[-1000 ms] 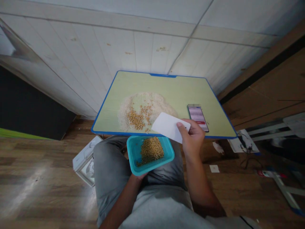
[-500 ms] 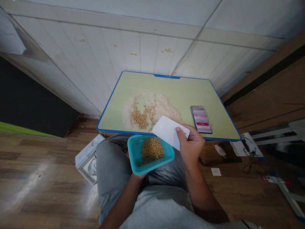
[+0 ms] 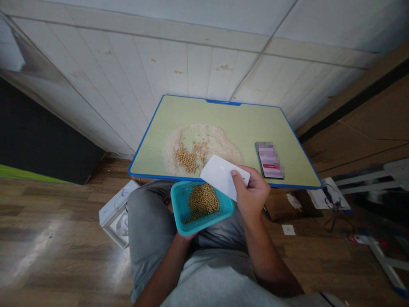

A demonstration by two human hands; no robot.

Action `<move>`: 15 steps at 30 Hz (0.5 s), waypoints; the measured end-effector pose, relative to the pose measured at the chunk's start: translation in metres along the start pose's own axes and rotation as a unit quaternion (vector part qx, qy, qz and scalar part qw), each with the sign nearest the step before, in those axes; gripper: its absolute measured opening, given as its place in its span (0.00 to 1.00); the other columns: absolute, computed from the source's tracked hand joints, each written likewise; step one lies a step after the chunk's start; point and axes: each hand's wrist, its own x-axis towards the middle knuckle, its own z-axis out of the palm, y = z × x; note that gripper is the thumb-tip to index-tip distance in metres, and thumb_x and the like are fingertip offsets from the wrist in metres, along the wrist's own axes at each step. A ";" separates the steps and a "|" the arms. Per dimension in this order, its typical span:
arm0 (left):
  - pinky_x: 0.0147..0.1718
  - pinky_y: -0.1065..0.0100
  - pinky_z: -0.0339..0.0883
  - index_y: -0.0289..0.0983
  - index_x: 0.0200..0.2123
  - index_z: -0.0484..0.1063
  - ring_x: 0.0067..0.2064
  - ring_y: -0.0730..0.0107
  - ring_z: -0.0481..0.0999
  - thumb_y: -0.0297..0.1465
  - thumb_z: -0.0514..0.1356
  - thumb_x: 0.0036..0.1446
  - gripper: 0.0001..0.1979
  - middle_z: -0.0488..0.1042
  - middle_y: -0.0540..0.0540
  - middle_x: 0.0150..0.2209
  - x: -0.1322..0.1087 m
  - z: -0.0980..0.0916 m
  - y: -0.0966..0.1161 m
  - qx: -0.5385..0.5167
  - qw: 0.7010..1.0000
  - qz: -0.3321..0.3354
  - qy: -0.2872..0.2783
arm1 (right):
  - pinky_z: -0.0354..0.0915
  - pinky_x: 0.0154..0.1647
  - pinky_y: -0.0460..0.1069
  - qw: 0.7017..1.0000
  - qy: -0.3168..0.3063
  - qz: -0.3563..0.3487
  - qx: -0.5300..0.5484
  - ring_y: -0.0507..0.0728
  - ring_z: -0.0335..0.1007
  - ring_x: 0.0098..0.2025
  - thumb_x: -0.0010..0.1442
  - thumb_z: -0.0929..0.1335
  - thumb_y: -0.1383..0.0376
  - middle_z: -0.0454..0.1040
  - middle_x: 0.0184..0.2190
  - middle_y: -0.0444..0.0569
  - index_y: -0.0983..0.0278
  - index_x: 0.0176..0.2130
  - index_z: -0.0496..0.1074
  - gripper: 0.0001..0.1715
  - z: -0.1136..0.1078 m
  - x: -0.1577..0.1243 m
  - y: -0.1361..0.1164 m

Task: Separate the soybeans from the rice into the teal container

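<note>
My right hand [image 3: 254, 194] pinches a white plastic scraper [image 3: 220, 174], thumb on top, over the front edge of the low table. Below the scraper is a teal plastic tub [image 3: 206, 225] with round tan soybeans [image 3: 206, 199] in it; those at its lower left look darker and greenish. My left hand [image 3: 188, 237] holds the tub from beneath at my lap, its fingers mostly hidden. On the table, just beyond the tub, lies a pile of loose soybeans [image 3: 187, 160], ringed by spread white rice grains [image 3: 223, 143].
The pale green table [image 3: 255, 121] has a blue rim and stands by a white panelled wall [image 3: 198, 68]. A phone [image 3: 271, 162] rests at its right side. An open white box [image 3: 117, 213] sits on the floor left of my legs; papers and cables [image 3: 334, 198] lie at right.
My right hand and the scraper have shifted slightly left. The tub, the soybeans and the rice look the same.
</note>
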 end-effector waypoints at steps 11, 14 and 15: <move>0.77 0.49 0.56 0.45 0.67 0.77 0.70 0.59 0.77 0.52 0.30 0.77 0.42 0.82 0.48 0.64 0.001 -0.005 -0.001 -0.001 1.000 0.005 0.003 | 0.70 0.28 0.49 0.998 0.068 -0.019 -0.003 0.56 0.76 0.28 0.55 0.78 0.58 0.83 0.28 0.46 0.63 0.36 0.83 0.12 -0.011 0.020 0.003; 0.75 0.51 0.59 0.44 0.66 0.79 0.69 0.60 0.78 0.52 0.29 0.77 0.44 0.82 0.48 0.64 0.002 -0.004 -0.001 -0.003 1.000 0.003 0.000 | 0.69 0.26 0.48 0.999 0.049 -0.015 0.002 0.55 0.75 0.27 0.56 0.78 0.58 0.82 0.26 0.45 0.62 0.35 0.84 0.11 -0.008 0.016 0.001; 0.75 0.52 0.59 0.44 0.65 0.79 0.69 0.61 0.78 0.51 0.29 0.77 0.44 0.82 0.48 0.65 0.001 -0.003 0.000 -0.004 1.000 0.002 -0.001 | 0.69 0.26 0.48 0.999 0.034 -0.010 0.002 0.55 0.74 0.27 0.56 0.78 0.58 0.81 0.26 0.44 0.62 0.35 0.84 0.10 -0.005 0.013 0.000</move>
